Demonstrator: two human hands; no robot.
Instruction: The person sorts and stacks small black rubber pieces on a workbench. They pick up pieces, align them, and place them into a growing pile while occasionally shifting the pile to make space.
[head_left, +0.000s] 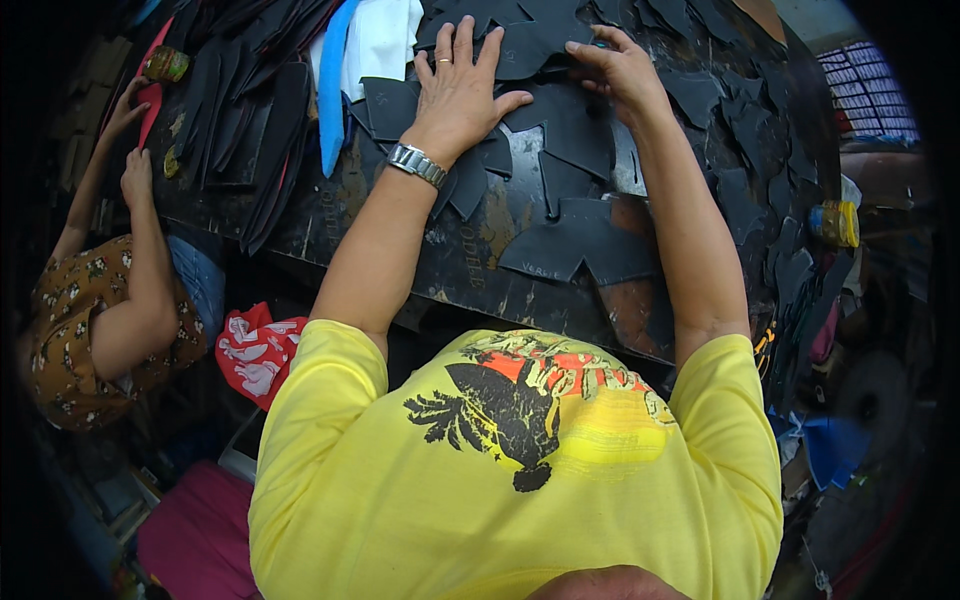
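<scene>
My left hand lies spread and flat on black cut pieces of sheet material, a metal watch on its wrist. To its right, my right hand is closed with thumb and fingers drawn together. A bit of teal shows between those fingers, too small to name. Beneath it is a curved black piece with pale markings, overlapping a larger black piece. Nearer me, a wide notched black piece rests by the table's front edge.
A blue strip and white cloth lie left of my left hand. Stacked black pieces cover the table's left. A co-worker there handles a red strip. Yellowish jars stand at left and right.
</scene>
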